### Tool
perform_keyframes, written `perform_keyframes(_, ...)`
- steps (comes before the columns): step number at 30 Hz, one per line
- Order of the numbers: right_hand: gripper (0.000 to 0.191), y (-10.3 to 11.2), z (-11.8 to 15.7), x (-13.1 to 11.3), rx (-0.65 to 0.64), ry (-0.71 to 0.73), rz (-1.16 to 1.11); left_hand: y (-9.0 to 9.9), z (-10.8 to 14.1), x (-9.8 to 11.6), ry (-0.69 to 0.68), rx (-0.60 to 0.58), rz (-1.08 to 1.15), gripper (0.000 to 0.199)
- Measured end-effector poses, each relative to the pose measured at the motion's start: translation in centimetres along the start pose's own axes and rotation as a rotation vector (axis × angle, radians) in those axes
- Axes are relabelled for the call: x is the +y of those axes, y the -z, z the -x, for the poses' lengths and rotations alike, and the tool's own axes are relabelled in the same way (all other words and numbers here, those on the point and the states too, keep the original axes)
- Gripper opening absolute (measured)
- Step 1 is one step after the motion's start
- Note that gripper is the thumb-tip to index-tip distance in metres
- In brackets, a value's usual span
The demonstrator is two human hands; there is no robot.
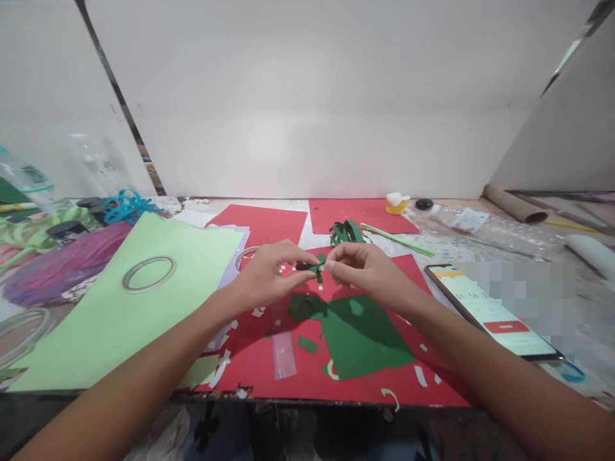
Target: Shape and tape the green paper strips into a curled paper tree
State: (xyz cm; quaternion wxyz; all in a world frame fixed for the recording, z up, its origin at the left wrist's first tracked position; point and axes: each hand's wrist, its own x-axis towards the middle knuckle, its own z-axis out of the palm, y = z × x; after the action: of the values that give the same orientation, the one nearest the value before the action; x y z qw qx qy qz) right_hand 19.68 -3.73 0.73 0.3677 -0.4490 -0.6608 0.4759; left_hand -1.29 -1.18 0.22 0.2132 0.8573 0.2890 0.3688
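One clear bottle [29, 179]: far left, leaning, teal band around it.
Blue paper curls [129, 206]: heaped near the wall, behind a purple plastic bag [72, 262].
Pale green sheet [192, 253]: large, flat, left part of the table, partly over lilac paper; a tape roll [125, 280] lies on it.
Left hand [259, 275]: above the work area, thumb and fingertips nearly closed, pinching a small dark piece.
White wall [307, 96]: plain pale panels behind the table, a dark slanting gap at left.
Ruler [284, 349]: clear, pinkish over the red, pointing toward the front edge.
Red sheet [307, 378]: beneath both hands, strewn with white and green scraps.
Green paper piece [319, 274]: held above the red sheet, between the two hands.
Right hand [360, 269]: fingertips drawn together on the piece's right end.
Dark green paper [368, 346]: flat on the red sheet, near the front.
Yellow cup [396, 205]: white contents, by the wall.
Tabletop [461, 250]: whitish, blotched.
Phone [485, 307]: face up, running digits, red button.
Cardboard tube [514, 203]: far right, lying down.
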Motion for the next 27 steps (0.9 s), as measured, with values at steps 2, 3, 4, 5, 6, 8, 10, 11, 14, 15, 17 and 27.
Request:
perform_keyframes(2, 0.019, 0.0, -0.01, 0.0, 0.001, 0.004, -0.004, -0.01, -0.01, -0.01, -0.001, -0.003, 0.002, 0.012)
perform_keyframes(3, 0.019, 0.0, -0.02, 0.03, 0.001, 0.005, -0.004, -0.02, -0.02, 0.0, -0.004, -0.006, 0.0, 0.012)
perform_keyframes(4, 0.019, -0.01, -0.03, 0.06, 0.002, 0.005, -0.003, -0.02, -0.03, 0.03, -0.008, -0.01, -0.002, 0.012)
perform_keyframes(5, 0.019, -0.01, -0.06, 0.1, 0.003, 0.001, -0.002, -0.02, -0.05, 0.06, -0.011, -0.016, -0.004, 0.012)
perform_keyframes(6, 0.02, -0.02, -0.08, 0.14, 0.004, -0.004, 0.001, -0.01, -0.06, 0.1, -0.013, -0.021, -0.006, 0.012)
perform_keyframes(8, 0.02, -0.05, -0.13, 0.21, 0.005, -0.015, 0.008, 0.0, -0.08, 0.17, -0.016, -0.029, -0.013, 0.013)
perform_keyframes(10, 0.02, -0.07, -0.17, 0.22, 0.008, -0.021, 0.012, 0.01, -0.08, 0.2, -0.012, -0.03, -0.021, 0.013)
perform_keyframes(11, 0.02, -0.08, -0.19, 0.21, 0.009, -0.021, 0.014, 0.01, -0.08, 0.21, -0.01, -0.03, -0.024, 0.013)
perform_keyframes(14, 0.02, -0.08, -0.19, 0.17, 0.008, -0.016, 0.021, 0.02, -0.05, 0.19, -0.003, -0.026, -0.026, 0.013)
perform_keyframes(15, 0.02, -0.07, -0.19, 0.16, 0.005, -0.015, 0.024, 0.02, -0.05, 0.19, -0.001, -0.027, -0.024, 0.013)
perform_keyframes(17, 0.019, -0.05, -0.17, 0.17, 0.003, -0.018, 0.027, 0.02, -0.04, 0.21, 0.003, -0.03, -0.015, 0.013)
perform_keyframes(27, 0.024, 0.02, -0.04, 0.23, 0.019, 0.018, 0.075, 0.05, -0.05, 0.35, 0.051, -0.051, 0.032, 0.012)
